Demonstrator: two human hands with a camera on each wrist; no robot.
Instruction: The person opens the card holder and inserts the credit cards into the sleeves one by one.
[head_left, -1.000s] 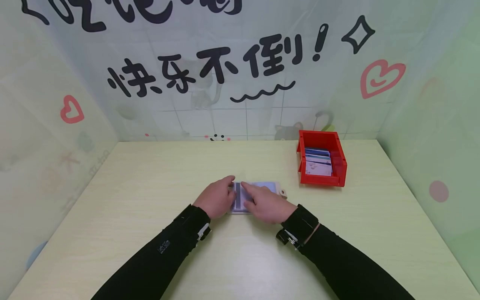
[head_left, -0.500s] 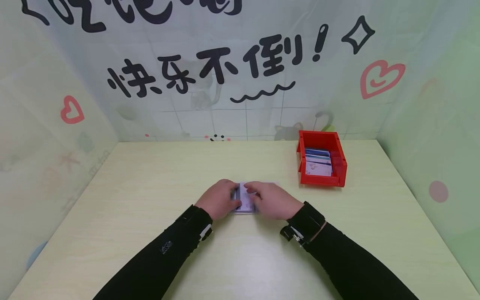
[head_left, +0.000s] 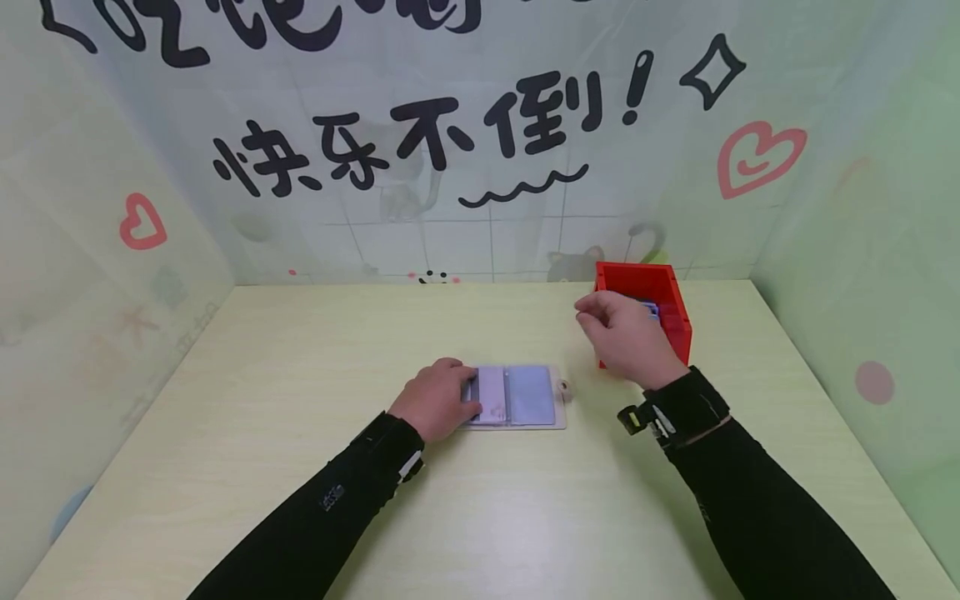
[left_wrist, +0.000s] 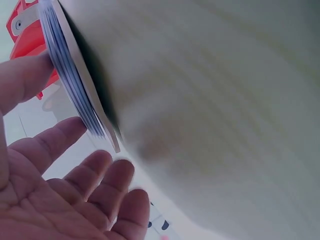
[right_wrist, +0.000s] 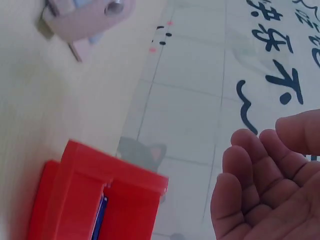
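An opened card holder (head_left: pixel 531 396) with see-through sleeves lies flat on the table. My left hand (head_left: pixel 433 400) rests on its left side, thumb and fingertips at the page edges. In the left wrist view the thumb and index finger touch the stacked sleeves (left_wrist: pixel 70 70), and the other fingers stay apart from them. A pale card (head_left: pixel 492 396) shows beside that hand. Over the left part of a red bin (head_left: pixel 678 333) hovers my right hand (head_left: pixel 633 337), fingers loosely bent and holding nothing. It hides most of the cards (head_left: pixel 649 308) inside.
The pale wood table (head_left: pixel 315 350) runs back to a printed cloth backdrop (head_left: pixel 420 242), with cloth walls at both sides. A snap tab (head_left: pixel 564 390) sticks out from the card holder's right edge. The red bin stands at the back right.
My right hand has left the card holder and moved right and back to the red bin, uncovering the right-hand sleeve. The left hand stays at the holder, its fingers slightly shifted.
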